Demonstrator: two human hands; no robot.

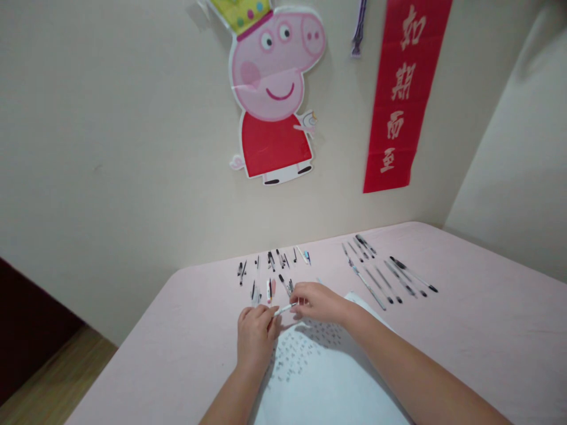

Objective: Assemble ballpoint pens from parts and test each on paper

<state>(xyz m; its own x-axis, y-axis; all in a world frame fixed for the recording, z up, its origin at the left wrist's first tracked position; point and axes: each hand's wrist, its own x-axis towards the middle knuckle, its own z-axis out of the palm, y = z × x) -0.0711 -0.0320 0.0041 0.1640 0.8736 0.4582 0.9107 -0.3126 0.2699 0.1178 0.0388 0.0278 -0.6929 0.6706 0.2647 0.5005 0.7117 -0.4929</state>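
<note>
Between my two hands is a slim white pen (286,309), held roughly level above the top edge of a sheet of paper. My left hand (257,330) pinches its left end. The fingers of my right hand (316,301) close on its right end, and they hide the tip. Beneath them lies the white paper (328,378), its upper part covered with rows of small dark handwritten marks. Just beyond my hands are a dark pen (283,282) and a white-and-pink pen (269,291).
Several pen parts (271,260) lie in loose rows at the back of the pink-covered table (146,354). Several clear pens with dark ends (390,283) are spread out on the right. A wall with a cartoon pig cutout (277,141) and a red banner (394,141) stands behind.
</note>
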